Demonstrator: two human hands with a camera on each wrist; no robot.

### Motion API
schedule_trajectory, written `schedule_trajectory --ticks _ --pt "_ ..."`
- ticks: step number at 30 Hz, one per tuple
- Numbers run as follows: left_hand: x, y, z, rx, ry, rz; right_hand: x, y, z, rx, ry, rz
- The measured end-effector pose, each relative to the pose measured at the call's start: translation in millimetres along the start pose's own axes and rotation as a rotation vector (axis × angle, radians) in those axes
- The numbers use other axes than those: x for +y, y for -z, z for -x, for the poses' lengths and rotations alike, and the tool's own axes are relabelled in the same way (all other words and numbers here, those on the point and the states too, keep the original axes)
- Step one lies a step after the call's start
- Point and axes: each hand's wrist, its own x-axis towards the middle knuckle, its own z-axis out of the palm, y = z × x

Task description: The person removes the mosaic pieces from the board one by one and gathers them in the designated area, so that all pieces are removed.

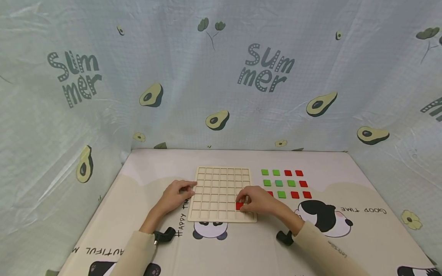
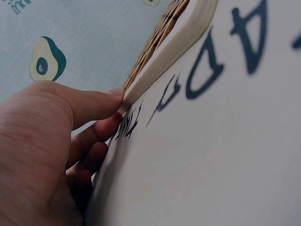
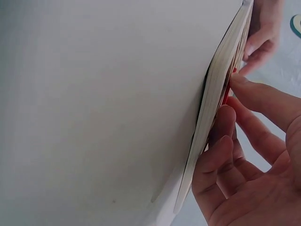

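Note:
A pale wooden grid board (image 1: 214,193) with square compartments lies flat on the table. At its left edge is my left hand (image 1: 175,195), with thumb and index fingertips touching the rim; in the left wrist view the thumb (image 2: 96,101) rests against the board's side (image 2: 164,61). My right hand (image 1: 260,200) is over the board's lower right part. Between its thumb and index finger it pinches a red square tile (image 1: 239,206), which is at a compartment near the right side. Fingers partly hide the tile (image 3: 227,93) in the right wrist view.
Right of the board, small square tiles lie in rows: green ones (image 1: 281,194), a teal one (image 1: 279,183) and red ones (image 1: 295,195). The tablecloth (image 1: 145,168) has panda prints and lettering. A patterned curtain (image 1: 172,69) stands behind and on both sides.

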Motion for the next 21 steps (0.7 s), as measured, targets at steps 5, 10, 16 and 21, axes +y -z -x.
schedule_trajectory --ticks 5,10,16,21 --pt "0.3 0.1 -0.1 0.004 0.005 -0.005 -1.2 -0.1 -1.2 -0.007 -0.004 0.017" --pt "-0.1 0.3 0.2 0.004 0.005 -0.009 -1.7 -0.9 -1.8 -0.008 -0.008 0.036" --pt "0.2 0.9 0.3 -0.003 0.011 -0.006 -1.6 -1.4 -1.8 -0.006 -0.013 0.034" --pt "0.0 0.2 -0.7 -0.001 0.002 0.0 -0.2 0.1 -0.9 -0.011 -0.006 0.0"
